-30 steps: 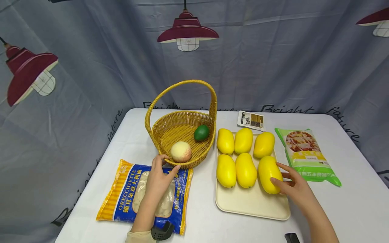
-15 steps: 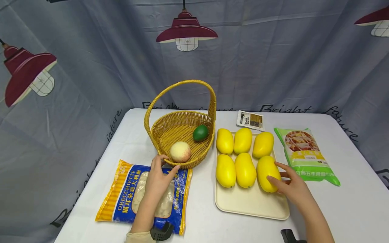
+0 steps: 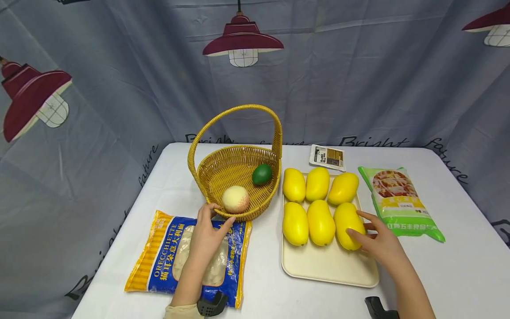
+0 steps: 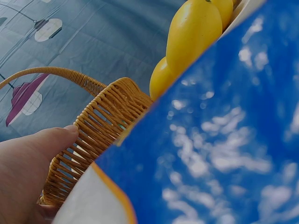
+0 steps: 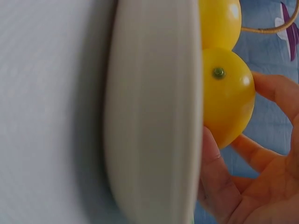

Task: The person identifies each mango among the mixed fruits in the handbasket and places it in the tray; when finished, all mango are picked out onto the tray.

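At the wicker basket's [image 3: 215,170] near rim, my left hand [image 3: 209,237] pinches the edge, fingertips inside and thumb along the outside. Inside the basket lie a peach [image 3: 236,199] and a dark green fruit, avocado-like [image 3: 262,175]. My right hand [image 3: 378,241] grips the near right yellow mango [image 3: 348,227] from its right side. That mango lies on a cream tray [image 3: 330,270] among several other mangoes [image 3: 320,223] in two rows. In the right wrist view the fingers [image 5: 273,91] curl round the mango's end, close beside the tray wall.
A blue and yellow bag of orecchiette [image 3: 163,248] lies under my left forearm, before the basket. Right of the tray is a green food packet [image 3: 402,204]. A small flat packet [image 3: 327,157] lies behind the tray. A grey printed curtain [image 3: 311,88] hangs behind the table.
My right hand has shifted the near right mango slightly left, towards its neighbour. The far right mango has turned and leans more. My left hand stays at the basket rim.
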{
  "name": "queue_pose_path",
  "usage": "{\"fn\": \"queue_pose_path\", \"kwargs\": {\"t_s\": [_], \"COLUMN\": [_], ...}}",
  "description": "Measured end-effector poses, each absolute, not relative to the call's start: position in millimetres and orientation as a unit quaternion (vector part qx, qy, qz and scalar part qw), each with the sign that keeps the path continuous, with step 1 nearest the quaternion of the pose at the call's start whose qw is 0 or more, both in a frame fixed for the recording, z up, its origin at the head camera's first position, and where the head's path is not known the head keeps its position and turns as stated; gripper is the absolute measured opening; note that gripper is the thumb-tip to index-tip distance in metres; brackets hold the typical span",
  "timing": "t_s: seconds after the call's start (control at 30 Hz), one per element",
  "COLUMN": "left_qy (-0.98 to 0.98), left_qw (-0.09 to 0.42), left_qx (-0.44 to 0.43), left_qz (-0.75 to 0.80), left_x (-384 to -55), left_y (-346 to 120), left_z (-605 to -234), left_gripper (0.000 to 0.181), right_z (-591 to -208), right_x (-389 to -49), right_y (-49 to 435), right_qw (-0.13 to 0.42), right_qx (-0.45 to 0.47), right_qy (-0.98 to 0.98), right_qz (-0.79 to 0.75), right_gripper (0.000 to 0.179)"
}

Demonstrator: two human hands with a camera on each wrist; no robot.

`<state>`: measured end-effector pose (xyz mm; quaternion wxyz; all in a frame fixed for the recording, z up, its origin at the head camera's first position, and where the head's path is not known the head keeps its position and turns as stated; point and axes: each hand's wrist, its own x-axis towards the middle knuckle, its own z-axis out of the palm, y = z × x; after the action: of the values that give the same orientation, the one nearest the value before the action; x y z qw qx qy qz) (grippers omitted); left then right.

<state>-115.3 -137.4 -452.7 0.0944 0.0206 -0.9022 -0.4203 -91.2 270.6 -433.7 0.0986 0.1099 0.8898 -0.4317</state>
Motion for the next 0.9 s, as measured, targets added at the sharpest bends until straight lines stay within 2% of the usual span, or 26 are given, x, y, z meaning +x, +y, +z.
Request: {"fn": "queue_pose_path", "kwargs": {"t_s": [0.63,0.9], "left_qy": [-0.9,-0.899], "left_qw": [0.089,0.09], "left_qx": [0.021,0.019], "left_qz": [-0.425,-0.428], "left_x": [-114.7,-114.7], "left_y": [-138.4,-138.1], "left_z": [-451.8,-451.8], "left_gripper": [0.054,0.054], "right_z": [-432.7,-425.6], "right_x": [-92.8,-90.4], "right_y": [268.7,267.9], "right_qw": [0.113,0.128], "right_qx": [0.118,0.137], "right_qy": [0.897,0.916], "right_qz": [-0.41,-0.355], "right_gripper": [0.098,0.114]}}
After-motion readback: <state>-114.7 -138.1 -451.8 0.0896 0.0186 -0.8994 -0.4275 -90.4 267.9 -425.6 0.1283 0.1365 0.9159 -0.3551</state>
